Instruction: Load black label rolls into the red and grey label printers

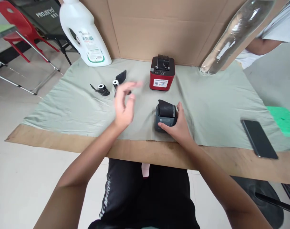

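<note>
A small dark printer [166,122] sits near the front of the cloth, with a piece of black paper sticking up from its top. My right hand [179,125] is wrapped round its right side, the thumb on the front face. My left hand [124,105] is raised to the left of it, fingers bent and apart from the thumb, with nothing visible in it; the fingertips are blurred. Just behind that hand stands a black paper roll [115,83] with a white core, partly hidden. Another black roll [103,90] lies to its left, its end loose.
Behind the small printer stands a red and black printer [162,78]. A white detergent bottle [87,35] is at back left, a clear plastic bottle [233,38] at back right, before a cardboard wall [159,28]. A phone [258,138] lies at the right edge. A person's arm [263,46] shows beyond.
</note>
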`<action>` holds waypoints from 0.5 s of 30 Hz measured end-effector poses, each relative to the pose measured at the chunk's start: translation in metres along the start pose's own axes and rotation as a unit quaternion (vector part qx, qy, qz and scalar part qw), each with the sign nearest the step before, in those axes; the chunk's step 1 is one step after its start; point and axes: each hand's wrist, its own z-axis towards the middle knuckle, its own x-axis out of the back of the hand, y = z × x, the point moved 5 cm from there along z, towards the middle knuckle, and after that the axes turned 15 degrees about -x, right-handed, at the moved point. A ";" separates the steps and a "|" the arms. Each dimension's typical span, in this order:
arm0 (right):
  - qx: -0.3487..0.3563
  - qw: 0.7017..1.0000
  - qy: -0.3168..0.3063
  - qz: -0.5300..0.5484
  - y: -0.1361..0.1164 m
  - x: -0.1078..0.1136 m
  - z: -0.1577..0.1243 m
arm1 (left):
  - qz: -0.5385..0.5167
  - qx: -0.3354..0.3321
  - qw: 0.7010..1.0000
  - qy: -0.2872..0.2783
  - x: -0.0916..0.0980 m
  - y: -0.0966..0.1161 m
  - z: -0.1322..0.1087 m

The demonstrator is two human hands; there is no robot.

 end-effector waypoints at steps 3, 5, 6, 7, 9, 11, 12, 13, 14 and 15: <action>-0.005 1.000 0.001 0.029 0.002 0.002 0.002 | 0.050 0.045 0.983 -0.168 -0.024 -0.008 -0.033; -0.005 0.998 0.001 0.055 0.003 0.002 0.003 | 0.065 0.071 0.960 -0.264 -0.037 -0.013 -0.052; -0.005 0.998 -0.001 0.067 0.004 0.002 0.004 | 0.073 0.069 0.951 -0.292 -0.041 -0.013 -0.058; -0.007 0.997 -0.003 0.076 0.006 0.003 0.005 | 0.083 0.058 0.946 -0.309 -0.044 -0.013 -0.060; -0.009 0.996 -0.011 0.088 0.008 0.002 0.007 | 0.103 0.019 0.942 -0.320 -0.045 -0.008 -0.058; -0.014 0.995 -0.013 0.097 0.010 0.003 0.009 | 0.107 -0.020 0.941 -0.321 -0.045 -0.003 -0.052; -0.016 0.995 -0.012 0.102 0.011 0.003 0.011 | 0.101 -0.036 0.940 -0.324 -0.045 0.000 -0.050; -0.019 0.994 -0.010 0.108 0.012 0.004 0.013 | 0.091 -0.049 0.939 -0.329 -0.045 0.002 -0.049; -0.021 0.993 -0.008 0.113 0.012 0.005 0.014 | 0.078 -0.059 0.938 -0.333 -0.045 0.004 -0.049; -0.020 0.993 -0.007 0.116 0.012 0.007 0.016 | 0.063 -0.065 0.938 -0.335 -0.046 0.006 -0.049</action>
